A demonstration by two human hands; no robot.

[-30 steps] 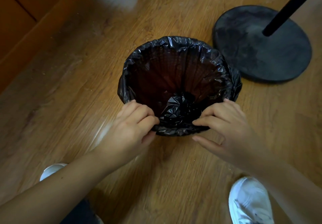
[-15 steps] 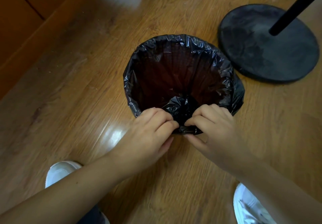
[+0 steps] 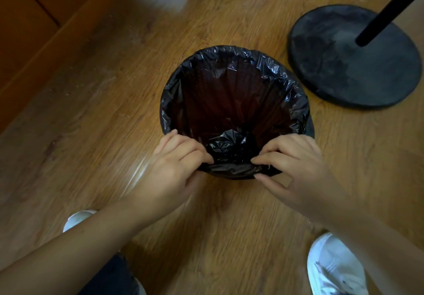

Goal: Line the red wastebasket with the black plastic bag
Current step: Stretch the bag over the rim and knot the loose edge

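Head view: both hands, left hand (image 3: 176,164) and right hand (image 3: 296,168), apparently pinch black plastic bag (image 3: 231,170) at wastebasket (image 3: 229,97) rim.

Red wastebasket (image 3: 229,102) — upright on floor, its red showing dimly through black plastic bag (image 3: 231,148), which lines inside — edge folded over rim, bunched at bottom.

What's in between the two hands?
In the head view, a folded stretch of black plastic bag over the wastebasket's near rim lies between the left hand and right hand.
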